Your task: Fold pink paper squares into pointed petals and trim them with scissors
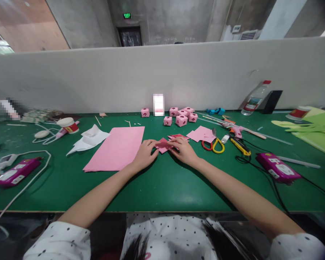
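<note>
Between my two hands, low over the green table [157,187], is a small folded piece of pink paper [163,144]. My left hand [146,153] pinches its left side, and my right hand [184,150] has its fingers closed on the right side. More folded pink pieces [178,136] lie just behind my right fingers, partly hidden. To the left of my left hand lies a large stack of pink paper sheets [116,148]. Small pink paper squares [202,133] rest to the right, beside scissors [218,145] with red and yellow handles.
Several pink paper cubes [181,120] stand at the back near a propped phone [158,104]. Crumpled white paper [90,139] and a paper cup [68,125] lie left. At right are a glue gun [235,130], yellow cutter [241,147], purple power strip [278,167] with cables, and bottle [256,99].
</note>
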The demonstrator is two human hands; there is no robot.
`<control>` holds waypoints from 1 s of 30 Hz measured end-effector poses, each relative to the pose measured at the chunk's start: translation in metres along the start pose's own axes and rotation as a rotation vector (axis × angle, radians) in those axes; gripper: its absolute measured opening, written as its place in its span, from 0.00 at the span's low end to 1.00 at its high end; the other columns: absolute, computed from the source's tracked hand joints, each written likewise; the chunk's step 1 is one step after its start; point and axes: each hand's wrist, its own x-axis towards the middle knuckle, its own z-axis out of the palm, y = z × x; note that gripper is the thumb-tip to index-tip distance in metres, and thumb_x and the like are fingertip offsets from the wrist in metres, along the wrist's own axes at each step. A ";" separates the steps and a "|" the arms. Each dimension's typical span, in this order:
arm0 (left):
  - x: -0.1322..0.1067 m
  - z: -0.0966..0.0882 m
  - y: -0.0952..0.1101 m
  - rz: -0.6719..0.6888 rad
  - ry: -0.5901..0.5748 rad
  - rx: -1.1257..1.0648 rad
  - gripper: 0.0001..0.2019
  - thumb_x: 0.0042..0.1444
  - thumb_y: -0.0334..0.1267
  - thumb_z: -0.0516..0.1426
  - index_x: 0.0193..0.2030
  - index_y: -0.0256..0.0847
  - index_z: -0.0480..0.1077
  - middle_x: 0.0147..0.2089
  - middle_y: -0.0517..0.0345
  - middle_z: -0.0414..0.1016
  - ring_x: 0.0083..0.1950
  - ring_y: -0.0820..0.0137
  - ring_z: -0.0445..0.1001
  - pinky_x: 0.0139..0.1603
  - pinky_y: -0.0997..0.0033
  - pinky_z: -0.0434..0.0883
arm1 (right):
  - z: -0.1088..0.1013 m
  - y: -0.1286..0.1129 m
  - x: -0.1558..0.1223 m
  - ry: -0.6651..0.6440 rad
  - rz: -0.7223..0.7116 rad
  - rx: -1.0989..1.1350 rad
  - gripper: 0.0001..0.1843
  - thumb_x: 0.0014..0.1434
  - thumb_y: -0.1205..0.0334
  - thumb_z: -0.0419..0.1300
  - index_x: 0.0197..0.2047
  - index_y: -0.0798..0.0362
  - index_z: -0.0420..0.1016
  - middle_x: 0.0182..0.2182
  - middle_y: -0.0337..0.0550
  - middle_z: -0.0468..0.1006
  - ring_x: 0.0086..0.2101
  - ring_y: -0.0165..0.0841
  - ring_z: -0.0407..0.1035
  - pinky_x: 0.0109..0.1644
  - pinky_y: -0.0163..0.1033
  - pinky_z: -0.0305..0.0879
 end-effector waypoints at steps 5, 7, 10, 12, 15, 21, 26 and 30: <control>0.000 0.000 0.000 0.000 0.003 -0.010 0.14 0.61 0.35 0.53 0.54 0.42 0.68 0.51 0.51 0.72 0.55 0.61 0.67 0.56 0.57 0.66 | -0.001 0.000 0.000 -0.002 -0.003 0.026 0.14 0.62 0.63 0.58 0.51 0.46 0.75 0.46 0.49 0.76 0.49 0.44 0.67 0.53 0.55 0.66; 0.000 0.000 0.000 0.002 0.005 -0.011 0.13 0.61 0.35 0.53 0.53 0.42 0.69 0.51 0.51 0.72 0.54 0.61 0.68 0.56 0.57 0.66 | -0.001 0.000 0.000 -0.005 -0.005 0.035 0.14 0.62 0.63 0.59 0.51 0.47 0.76 0.46 0.49 0.76 0.49 0.43 0.67 0.54 0.55 0.66; 0.000 0.000 0.000 0.009 0.000 -0.012 0.13 0.61 0.35 0.53 0.52 0.42 0.69 0.51 0.51 0.73 0.54 0.61 0.68 0.56 0.57 0.65 | -0.002 -0.001 0.000 -0.022 -0.010 0.047 0.12 0.61 0.65 0.59 0.48 0.47 0.76 0.44 0.47 0.77 0.49 0.42 0.67 0.54 0.55 0.65; 0.000 -0.001 0.001 0.012 -0.005 -0.013 0.14 0.61 0.35 0.53 0.53 0.42 0.68 0.51 0.51 0.73 0.54 0.61 0.68 0.56 0.57 0.65 | -0.002 -0.002 0.000 -0.027 -0.005 0.043 0.11 0.61 0.66 0.59 0.46 0.48 0.77 0.44 0.48 0.76 0.48 0.42 0.67 0.54 0.54 0.66; 0.000 -0.002 0.002 0.013 -0.013 -0.012 0.16 0.61 0.35 0.53 0.55 0.43 0.68 0.52 0.51 0.73 0.54 0.61 0.68 0.56 0.58 0.65 | -0.003 -0.005 0.000 -0.027 0.006 0.021 0.10 0.60 0.66 0.59 0.44 0.50 0.77 0.42 0.49 0.74 0.46 0.42 0.67 0.50 0.51 0.67; 0.001 0.000 0.001 0.011 0.002 -0.005 0.17 0.61 0.35 0.53 0.58 0.42 0.65 0.55 0.50 0.72 0.56 0.61 0.68 0.57 0.57 0.65 | -0.003 -0.009 0.000 -0.054 -0.042 0.012 0.11 0.61 0.69 0.57 0.44 0.48 0.77 0.42 0.47 0.77 0.46 0.42 0.66 0.52 0.51 0.67; 0.000 0.001 0.000 -0.008 0.012 0.002 0.20 0.61 0.35 0.53 0.60 0.40 0.62 0.57 0.49 0.71 0.57 0.60 0.68 0.58 0.57 0.65 | -0.003 -0.012 0.001 -0.090 -0.055 0.038 0.13 0.59 0.70 0.57 0.46 0.49 0.75 0.43 0.45 0.79 0.48 0.42 0.67 0.53 0.51 0.67; 0.000 0.000 0.002 -0.009 0.013 -0.008 0.19 0.61 0.35 0.53 0.59 0.38 0.63 0.57 0.48 0.71 0.57 0.60 0.68 0.58 0.56 0.65 | -0.002 -0.012 0.001 -0.096 -0.097 0.038 0.12 0.58 0.70 0.58 0.46 0.51 0.76 0.46 0.48 0.79 0.49 0.42 0.67 0.56 0.53 0.65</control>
